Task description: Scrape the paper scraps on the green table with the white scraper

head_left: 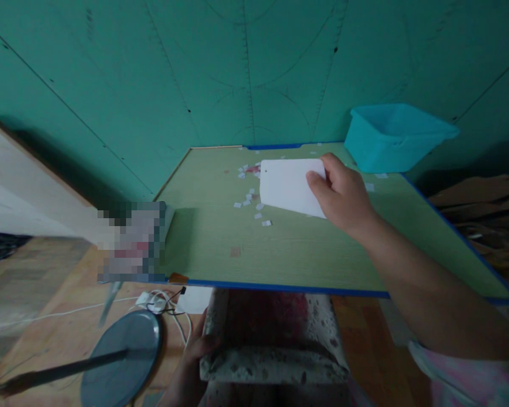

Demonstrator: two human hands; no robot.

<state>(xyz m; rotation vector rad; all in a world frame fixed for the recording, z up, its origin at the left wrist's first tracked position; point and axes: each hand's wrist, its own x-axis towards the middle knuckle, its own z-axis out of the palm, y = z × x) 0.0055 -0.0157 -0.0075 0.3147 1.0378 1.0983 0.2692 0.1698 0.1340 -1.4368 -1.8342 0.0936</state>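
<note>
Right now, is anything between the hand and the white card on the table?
No. The right hand already pinches the white card by its right edge, over the green table. Small white paper scraps lie on the table just left of the card, and a blue tub stands behind the hand.

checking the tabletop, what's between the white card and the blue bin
In the head view, mostly the right hand gripping the white card; past it, bare table before the blue bin.

Bin behind card (on tbl)
</note>
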